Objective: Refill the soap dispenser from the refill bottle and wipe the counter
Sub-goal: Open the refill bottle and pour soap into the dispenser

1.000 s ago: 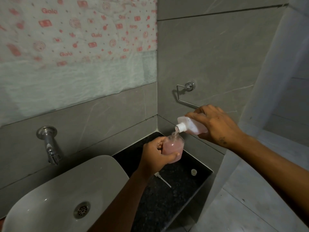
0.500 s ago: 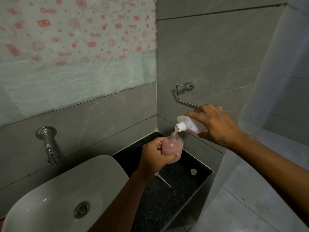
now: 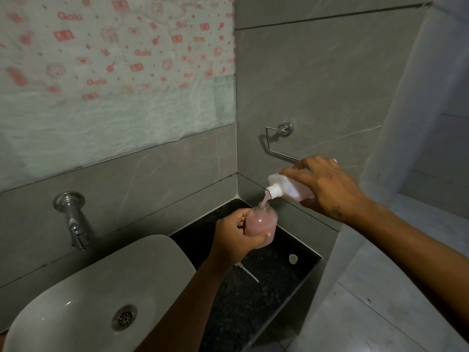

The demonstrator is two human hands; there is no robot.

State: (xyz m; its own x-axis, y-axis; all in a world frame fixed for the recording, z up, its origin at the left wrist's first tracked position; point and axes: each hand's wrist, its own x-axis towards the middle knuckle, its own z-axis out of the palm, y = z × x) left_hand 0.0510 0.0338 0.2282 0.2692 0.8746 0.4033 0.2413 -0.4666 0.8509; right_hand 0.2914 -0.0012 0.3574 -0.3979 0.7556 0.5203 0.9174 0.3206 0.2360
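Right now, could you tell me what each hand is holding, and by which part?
Left hand grips the soap dispenser around its body; right hand holds the tilted refill bottle by its body.

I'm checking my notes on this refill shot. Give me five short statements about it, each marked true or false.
1. The right hand tips the refill bottle. True.
2. The soap dispenser stands on the counter. False: the left hand holds it up.
3. Pink soap streams into the dispenser. True.
4. A small cap lies in the sink. False: it lies on the counter.
5. The tap is running. False: no water shows.
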